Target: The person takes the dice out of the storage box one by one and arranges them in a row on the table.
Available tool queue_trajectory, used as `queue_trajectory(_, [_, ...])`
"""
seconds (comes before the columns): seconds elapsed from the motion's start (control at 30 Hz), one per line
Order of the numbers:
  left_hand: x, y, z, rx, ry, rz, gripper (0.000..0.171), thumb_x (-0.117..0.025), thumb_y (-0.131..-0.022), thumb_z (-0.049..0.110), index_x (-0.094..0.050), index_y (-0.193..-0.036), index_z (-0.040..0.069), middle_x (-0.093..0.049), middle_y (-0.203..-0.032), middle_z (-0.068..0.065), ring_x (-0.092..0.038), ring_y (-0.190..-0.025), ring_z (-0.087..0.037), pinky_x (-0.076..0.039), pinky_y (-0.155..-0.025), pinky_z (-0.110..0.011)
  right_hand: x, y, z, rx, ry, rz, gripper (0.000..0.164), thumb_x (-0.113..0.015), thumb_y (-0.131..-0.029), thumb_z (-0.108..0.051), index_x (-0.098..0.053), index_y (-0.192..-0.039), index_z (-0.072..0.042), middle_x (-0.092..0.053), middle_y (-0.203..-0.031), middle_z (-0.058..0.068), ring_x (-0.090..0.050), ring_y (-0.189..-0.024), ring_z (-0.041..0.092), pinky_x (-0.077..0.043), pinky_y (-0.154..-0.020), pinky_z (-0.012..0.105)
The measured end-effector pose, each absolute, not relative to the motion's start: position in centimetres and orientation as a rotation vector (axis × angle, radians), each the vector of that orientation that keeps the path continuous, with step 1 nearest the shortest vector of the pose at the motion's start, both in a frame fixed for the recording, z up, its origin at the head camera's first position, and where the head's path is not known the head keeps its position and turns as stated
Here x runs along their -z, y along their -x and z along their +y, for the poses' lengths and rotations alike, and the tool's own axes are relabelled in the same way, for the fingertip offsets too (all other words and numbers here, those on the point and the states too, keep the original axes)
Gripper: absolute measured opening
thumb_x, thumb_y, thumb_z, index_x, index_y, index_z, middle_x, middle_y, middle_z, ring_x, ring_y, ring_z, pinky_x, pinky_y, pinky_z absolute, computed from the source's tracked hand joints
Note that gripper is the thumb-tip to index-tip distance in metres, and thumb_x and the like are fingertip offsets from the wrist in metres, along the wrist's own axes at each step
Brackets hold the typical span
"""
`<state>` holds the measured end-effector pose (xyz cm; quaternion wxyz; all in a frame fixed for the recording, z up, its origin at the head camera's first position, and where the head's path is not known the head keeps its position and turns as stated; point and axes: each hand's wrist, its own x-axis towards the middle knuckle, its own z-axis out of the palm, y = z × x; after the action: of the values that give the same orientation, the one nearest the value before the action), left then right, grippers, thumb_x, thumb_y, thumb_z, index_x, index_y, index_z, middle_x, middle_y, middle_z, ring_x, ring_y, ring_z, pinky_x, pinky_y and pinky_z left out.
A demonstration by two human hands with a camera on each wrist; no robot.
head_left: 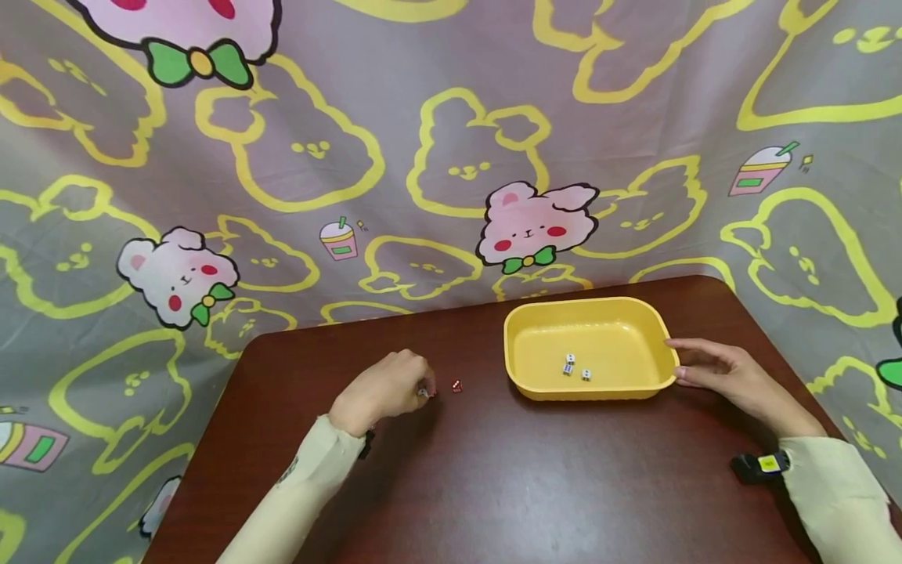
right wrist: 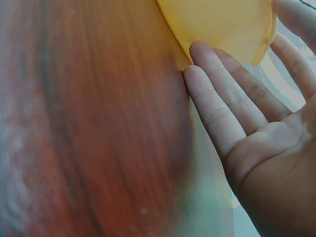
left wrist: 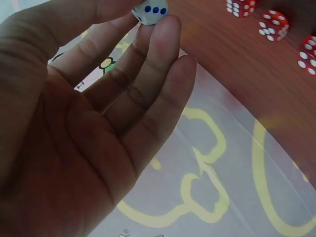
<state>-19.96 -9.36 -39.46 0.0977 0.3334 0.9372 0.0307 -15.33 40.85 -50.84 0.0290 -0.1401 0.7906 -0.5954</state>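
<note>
My left hand [head_left: 387,390] is low over the table, left of the tray. Its thumb and fingertips pinch a white die [left wrist: 154,12] with blue dots. Red dice [left wrist: 273,25] with white dots lie on the table just beyond those fingers; one red die [head_left: 456,385] shows plainly in the head view. My right hand [head_left: 726,376] is at the right end of a yellow tray [head_left: 592,392], its extended fingers against the outside of the wall. Three white dice [head_left: 586,375] sit together near the middle of the tray.
The dark brown table [head_left: 521,478] has its back edge close to a grey curtain [head_left: 395,157] with yellow outlines and pink cartoon animals. More of this curtain hangs on both sides. A black strap with a yellow-faced device [head_left: 768,464] is on the right wrist.
</note>
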Motion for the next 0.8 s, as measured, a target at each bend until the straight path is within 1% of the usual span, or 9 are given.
queue_trajectory(0.17, [39.7,19.7,-10.3,-0.114,-0.967,2.787,0.016,-0.069,-0.073,0.004,-0.073,-0.075,0.019,-0.067,-0.073,0.01,-0.054,-0.064,-0.006,-0.046,-0.061,-0.024,50.9,15.3,40.9,1.837,0.441,2.414,0.05,-0.062,-0.091,-0.001,-0.045,-0.137,0.008,-0.061,-0.123,-0.018,-0.071,-0.095,0.007,-0.059,-0.075,0.031])
queue_trajectory(0.27, [39.8,19.7,-10.8,-0.113,-0.955,2.8,0.016,-0.069,-0.072,0.003,-0.072,-0.072,0.019,-0.066,-0.072,0.009,-0.053,-0.064,-0.007,-0.046,-0.062,-0.024,50.8,15.4,40.9,1.856,0.454,2.402,0.05,-0.062,-0.09,0.001,-0.045,-0.137,0.009,-0.062,-0.123,-0.016,-0.071,-0.095,0.007,-0.059,-0.075,0.031])
queue_trajectory(0.43, [40.2,19.5,-11.7,-0.099,-0.913,2.797,0.016,-0.068,-0.073,0.004,-0.074,-0.077,0.018,-0.067,-0.076,0.01,-0.056,-0.067,-0.006,-0.048,-0.064,-0.025,50.7,15.4,41.0,1.884,0.473,2.387,0.05,-0.061,-0.09,0.004,-0.044,-0.137,0.01,-0.063,-0.122,-0.016,-0.071,-0.094,0.006,-0.058,-0.075,0.029])
queue_trajectory(0.67, [41.1,19.4,-13.0,-0.137,-0.871,2.796,0.015,-0.069,-0.074,0.003,-0.074,-0.079,0.016,-0.068,-0.078,0.008,-0.055,-0.065,-0.006,-0.047,-0.063,-0.025,50.6,15.4,41.0,1.871,0.464,2.396,0.05,-0.061,-0.09,0.003,-0.045,-0.137,0.009,-0.062,-0.122,-0.019,-0.071,-0.094,0.005,-0.058,-0.075,0.029])
queue_trajectory(0.8, [41.5,19.4,-13.8,-0.169,-0.836,2.796,0.018,-0.069,-0.074,0.003,-0.074,-0.084,0.017,-0.067,-0.08,0.009,-0.053,-0.065,-0.006,-0.045,-0.062,-0.024,50.6,15.5,41.0,1.846,0.449,2.421,0.05,-0.061,-0.09,0.001,-0.046,-0.137,0.008,-0.062,-0.122,-0.02,-0.071,-0.094,0.004,-0.058,-0.075,0.028])
